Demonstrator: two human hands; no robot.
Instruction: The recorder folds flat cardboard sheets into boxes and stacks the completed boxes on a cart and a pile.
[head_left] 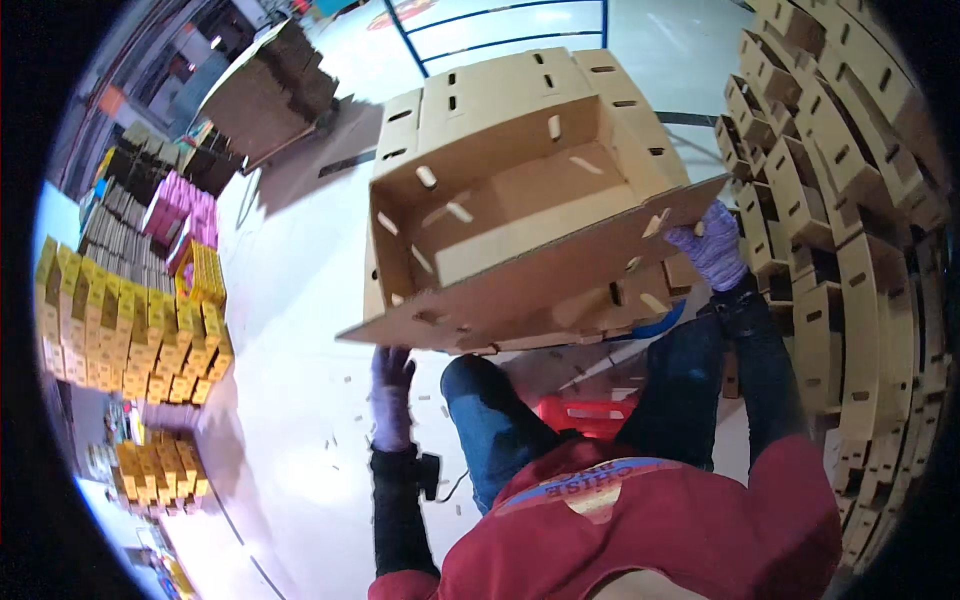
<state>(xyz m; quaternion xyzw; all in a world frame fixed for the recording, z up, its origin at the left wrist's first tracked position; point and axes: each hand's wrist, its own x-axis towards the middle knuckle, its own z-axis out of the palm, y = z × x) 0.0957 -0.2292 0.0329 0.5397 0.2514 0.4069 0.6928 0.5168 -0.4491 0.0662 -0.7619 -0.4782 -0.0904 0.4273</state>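
In front of me an open cardboard box (480, 262) sits with its hollow facing up. Its long near panel (540, 268) slants toward me, and slots pierce its sides. My right hand (715, 250), in a purple knitted glove, grips the panel's right end, the thumb lying toward its near face. Below the panel's left corner is my left hand (390, 400), gloved too, with fingers stretched up and apart. Its fingertips are close under the edge; whether they touch it I cannot tell. Flat slotted cardboard (490, 88) lies beneath and behind the box.
Stacked cardboard boxes (860, 260) rise close on my right. A blue metal frame (505, 42) stands beyond the box. Yellow boxes (130, 330) and pink boxes (185, 215) are stacked at left. A red stool (588, 415) is under me; cardboard scraps litter the floor (290, 330).
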